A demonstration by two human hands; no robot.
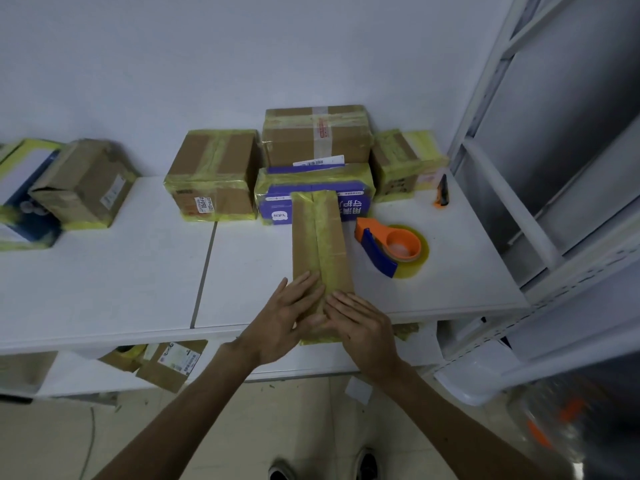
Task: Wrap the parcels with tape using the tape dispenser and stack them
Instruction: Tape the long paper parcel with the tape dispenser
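- Long brown parcel (320, 237): flat on the tabletop (121, 271), lengthwise away from the person. A yellow tape strip runs along its top seam, and its near end is at the front edge.
- Tape dispenser (388, 245): orange and blue with a yellowish roll, lying on its side just right of the long parcel.
- Purple printed parcel (353, 188): yellow-taped, at the long parcel's far end.
- Large brown parcel (315, 136): white tape band, stacked on the purple one.
- Labelled brown parcel (213, 174): yellow-taped, just left of the stack.
- Small brown parcel (398, 164): yellow-taped, right of the stack.
- Tilted brown parcel (86, 185): far left, leaning on a blue-and-white parcel (24, 199).
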